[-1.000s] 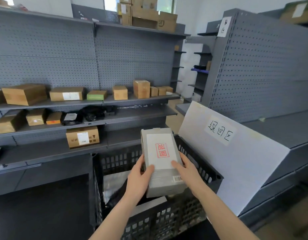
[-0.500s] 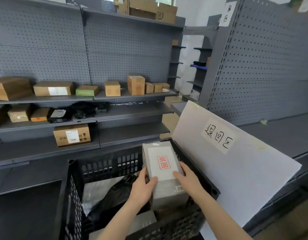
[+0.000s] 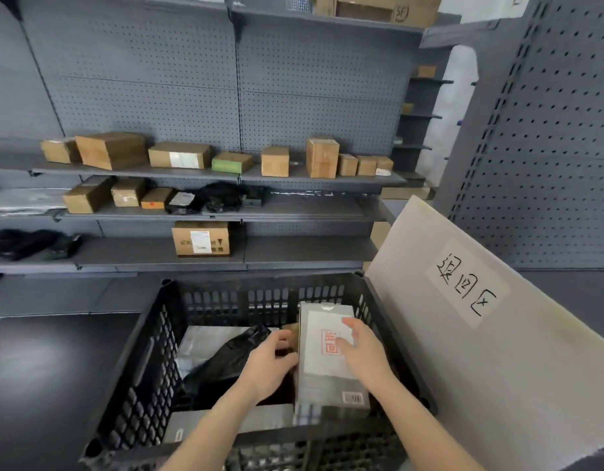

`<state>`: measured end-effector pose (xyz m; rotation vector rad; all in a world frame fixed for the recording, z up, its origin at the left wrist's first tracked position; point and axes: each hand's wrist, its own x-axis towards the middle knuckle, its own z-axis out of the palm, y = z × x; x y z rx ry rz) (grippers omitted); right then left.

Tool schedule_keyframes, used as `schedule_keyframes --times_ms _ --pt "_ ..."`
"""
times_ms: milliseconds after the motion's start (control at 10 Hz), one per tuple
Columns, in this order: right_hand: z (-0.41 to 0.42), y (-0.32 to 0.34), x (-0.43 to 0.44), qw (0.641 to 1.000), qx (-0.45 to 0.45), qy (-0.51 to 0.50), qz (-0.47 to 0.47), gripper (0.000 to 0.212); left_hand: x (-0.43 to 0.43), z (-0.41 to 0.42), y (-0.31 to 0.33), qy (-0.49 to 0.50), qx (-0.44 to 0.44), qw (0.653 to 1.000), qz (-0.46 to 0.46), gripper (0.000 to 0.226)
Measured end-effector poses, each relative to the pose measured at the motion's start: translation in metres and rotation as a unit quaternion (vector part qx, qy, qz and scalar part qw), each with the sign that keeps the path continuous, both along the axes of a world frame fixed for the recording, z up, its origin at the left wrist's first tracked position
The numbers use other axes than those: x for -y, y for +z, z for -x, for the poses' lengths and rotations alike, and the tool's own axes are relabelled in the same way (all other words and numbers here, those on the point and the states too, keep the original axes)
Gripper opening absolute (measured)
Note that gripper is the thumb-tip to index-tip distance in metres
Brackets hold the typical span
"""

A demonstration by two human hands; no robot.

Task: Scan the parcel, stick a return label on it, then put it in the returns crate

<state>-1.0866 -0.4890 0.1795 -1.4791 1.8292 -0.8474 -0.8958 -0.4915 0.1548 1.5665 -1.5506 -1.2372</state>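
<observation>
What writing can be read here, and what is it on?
"退回区": handwritten sign on the white board.
"退回": red stamp on the parcel's label, partly covered by the right hand.
"SF": top-shelf carton.
Parcel barcode and shelf box label: too small to read.

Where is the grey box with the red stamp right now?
In the head view, the grey parcel sits low inside the black crate, on its right side, between the left hand and right hand, beside a black bag.
</observation>
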Motion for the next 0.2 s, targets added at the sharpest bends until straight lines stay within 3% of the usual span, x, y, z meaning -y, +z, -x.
schedule_keyframes --times_ms 200 --pt "-0.068 0.022 0.011 0.995 0.072 0.054 0.037 0.027 -0.033 -0.078 0.039 0.12 0.001 0.989 0.09 0.012"
